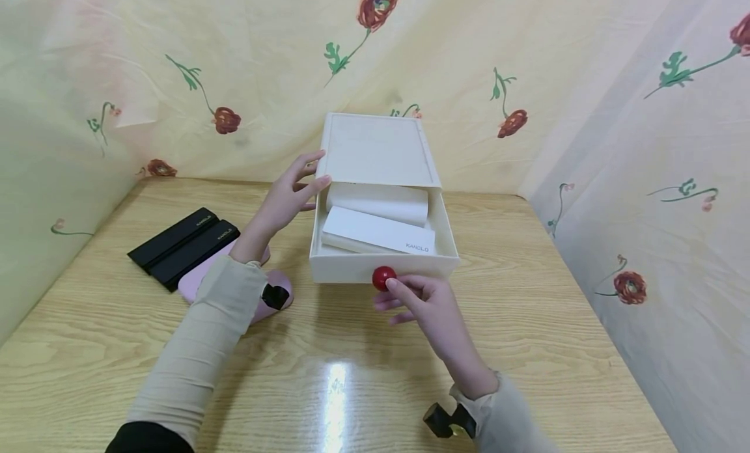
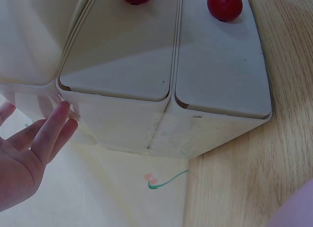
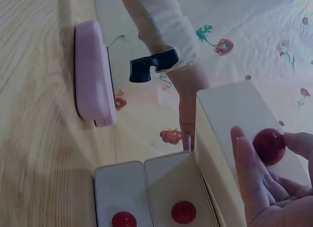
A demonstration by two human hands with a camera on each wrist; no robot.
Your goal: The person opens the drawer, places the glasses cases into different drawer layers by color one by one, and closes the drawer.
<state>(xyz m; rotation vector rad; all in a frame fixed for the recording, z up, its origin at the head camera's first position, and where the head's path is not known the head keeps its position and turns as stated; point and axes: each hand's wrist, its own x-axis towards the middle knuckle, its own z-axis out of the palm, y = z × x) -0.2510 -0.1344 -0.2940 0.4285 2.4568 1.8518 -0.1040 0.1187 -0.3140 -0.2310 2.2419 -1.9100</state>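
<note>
"Drawer (image 1: 340, 269): where located?"

"At centre, uppermost of three, drawn well out of the white cabinet (image 1: 377, 150)."

"What to note, starting from the left?"

"On the surface (image 1: 545, 323), two black cases (image 1: 196, 252) side by side. Next, a lilac item (image 1: 196, 277), partly hidden behind the left sleeve. Avoid dragging the sleeve across either."

"How to brace the cabinet?"

"With the left hand (image 1: 287, 199), as placed: fingers spread wide, touching the left edge and side wall, thumb near the front corner of the top. Press lightly and steadily to prevent sliding or turning. Keep the thumb outside the opening, clear of the drawer rim."

"And the contents?"

"Inside the drawer, a rounded white case (image 1: 381, 202) at the back, and in front of that a lettered white box (image 1: 377, 230), lying at a slant. Check for snagging under the cabinet top."

"How to work the red knob (image 1: 382, 277)?"

"With the right hand (image 1: 430, 303), knob already pinched between thumb and fingers. Maintain a level wrist. Apply force straight along the runners, slowly; stop at any binding, and never twist."
</note>
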